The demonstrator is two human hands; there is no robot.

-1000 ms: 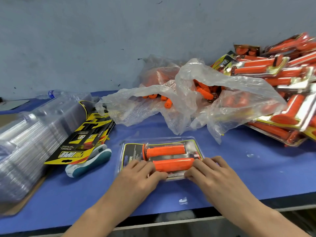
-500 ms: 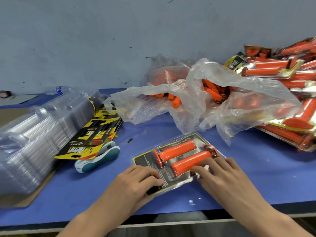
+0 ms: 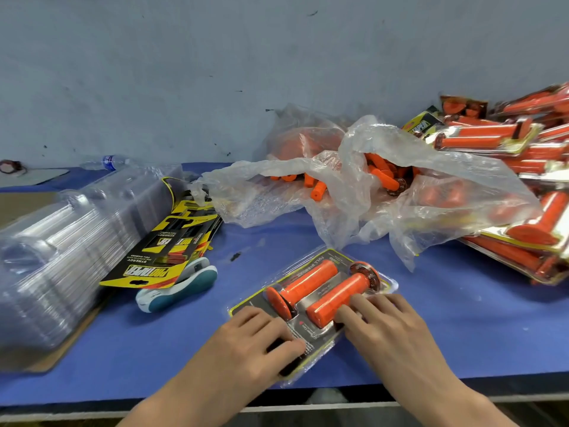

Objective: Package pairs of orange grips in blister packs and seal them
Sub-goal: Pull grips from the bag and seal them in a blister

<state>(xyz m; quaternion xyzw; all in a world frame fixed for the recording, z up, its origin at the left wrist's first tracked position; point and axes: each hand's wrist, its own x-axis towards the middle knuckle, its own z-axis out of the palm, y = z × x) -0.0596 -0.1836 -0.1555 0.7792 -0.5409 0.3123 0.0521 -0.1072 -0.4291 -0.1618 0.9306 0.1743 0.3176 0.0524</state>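
Observation:
A clear blister pack (image 3: 326, 329) with a black and yellow card lies skewed near the front edge of the blue table (image 3: 462, 328). Two orange grips (image 3: 320, 288) lie side by side in it. My left hand (image 3: 255, 343) lies flat on the pack's near left corner, fingers straight, pressing down. My right hand (image 3: 388, 328) presses with straight fingers on the pack's near right edge, fingertips touching the nearer grip. Loose orange grips (image 3: 381, 177) show inside a crumpled clear plastic bag (image 3: 385, 208) behind the pack.
A tall stack of empty clear blister shells (image 3: 70, 241) fills the left. Yellow and black cards (image 3: 172, 248) lean against it, above a white and teal tool (image 3: 178, 286). Finished packs (image 3: 523, 186) pile up at the right. A water bottle (image 3: 107, 161) lies by the wall.
The blister pack has turned counterclockwise from lying square to lying diagonal. Both hands have stayed on its near edge and followed it round.

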